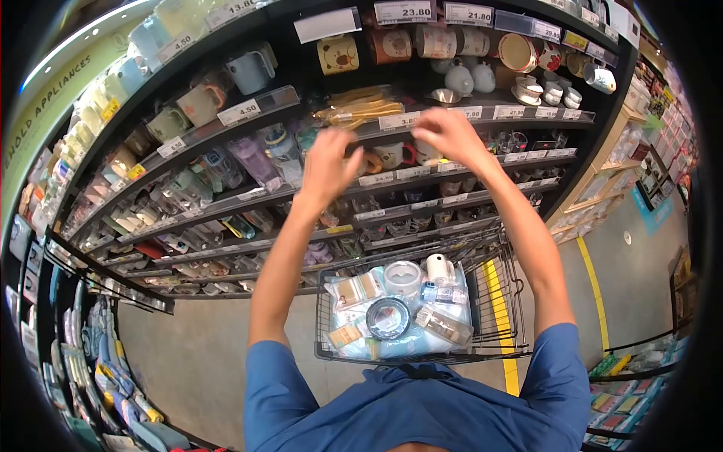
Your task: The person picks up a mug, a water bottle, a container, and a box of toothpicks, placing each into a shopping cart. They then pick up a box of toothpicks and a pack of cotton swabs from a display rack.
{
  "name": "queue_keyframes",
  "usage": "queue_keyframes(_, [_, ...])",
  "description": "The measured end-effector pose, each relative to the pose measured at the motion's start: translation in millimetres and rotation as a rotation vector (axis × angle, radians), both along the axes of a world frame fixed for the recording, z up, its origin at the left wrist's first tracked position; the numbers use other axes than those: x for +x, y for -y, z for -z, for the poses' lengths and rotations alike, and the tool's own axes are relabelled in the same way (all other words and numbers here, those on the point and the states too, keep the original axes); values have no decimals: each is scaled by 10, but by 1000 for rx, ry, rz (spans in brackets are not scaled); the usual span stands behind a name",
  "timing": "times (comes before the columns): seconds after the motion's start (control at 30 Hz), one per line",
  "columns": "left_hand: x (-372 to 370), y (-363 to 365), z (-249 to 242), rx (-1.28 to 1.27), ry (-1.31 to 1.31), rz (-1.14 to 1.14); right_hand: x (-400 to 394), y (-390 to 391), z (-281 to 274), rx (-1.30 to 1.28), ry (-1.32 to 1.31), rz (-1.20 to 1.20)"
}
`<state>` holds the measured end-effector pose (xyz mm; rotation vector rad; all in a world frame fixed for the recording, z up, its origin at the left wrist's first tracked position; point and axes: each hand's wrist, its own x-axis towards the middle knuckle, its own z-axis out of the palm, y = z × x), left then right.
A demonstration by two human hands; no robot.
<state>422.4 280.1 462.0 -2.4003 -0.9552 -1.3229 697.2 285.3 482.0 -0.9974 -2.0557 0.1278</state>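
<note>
The left hand [328,162] and right hand [449,135] show only their backs, so the fingers and anything they grip are hidden. The mugs [392,154] behind them are partly covered. At 6 o'clock the blue shirt [414,407] is cut by the edge. Price tags [399,120] at 12 o'clock blur; wrapped items in the cart [489,331] stay unreadable.

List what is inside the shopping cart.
The shopping cart holds a roll of tape, a white roll, a clear round tub and flat packets. Anything beneath these packets is covered.
</note>
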Motion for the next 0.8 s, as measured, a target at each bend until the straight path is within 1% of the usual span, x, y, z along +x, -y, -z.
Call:
queue_keyframes(0.03, [27, -120, -213, 51, -23, -26, -112, -162, -127, 56, 18, 40])
queue_keyframes(0.07, [58, -212, -373, -1, -37, -56, -197, -341, -205, 26, 56, 86])
queue_keyframes(0.1, [80, -293, -491, -54, -51, -85, -246, -508, -208, 51, 108, 144])
queue_keyframes(0.13, [81, -394, -548, -92, -76, -117, -277, -674, -175, 32, 142, 182])
queue_keyframes(0.17, [78, -474, -565, -83, -79, -117, -312, -797, -132, 13, 177, 221])
queue_keyframes(0.3, [54, -760, -494, -238, -318, -338, -407, -1012, -46, -166, 301, 319])
queue_keyframes(0.4, [8, -912, -344, -238, -339, -380, -459, -1104, 41, -133, 285, 330])
queue_keyframes(0.47, [-2, -1003, -298, -200, -363, -362, -475, -1087, 62, -204, 142, 284])
queue_keyframes(0.5, [8, -1016, -284, -213, -363, -357, -473, -1075, 75, -216, 146, 286])
queue_keyframes(0.57, [20, -987, -283, -62, -205, -241, -466, -1055, 89, 20, 151, 341])
queue_keyframes(0.63, [24, -894, -331, 16, -175, -201, -425, -932, 9, 138, 120, 320])
queue_keyframes(0.67, [8, -822, -369, 58, -176, -166, -377, -910, -22, 252, 97, 269])
queue_keyframes(0.7, [17, -748, -378, 100, -151, -185, -326, -834, -3, 356, 71, 220])
queue_keyframes(0.77, [34, -385, -363, 120, -54, -106, -251, -473, 24, 390, 51, 167])
queue_keyframes(0.8, [43, -181, -286, 92, -51, -93, -177, -223, 102, 361, 77, 164])
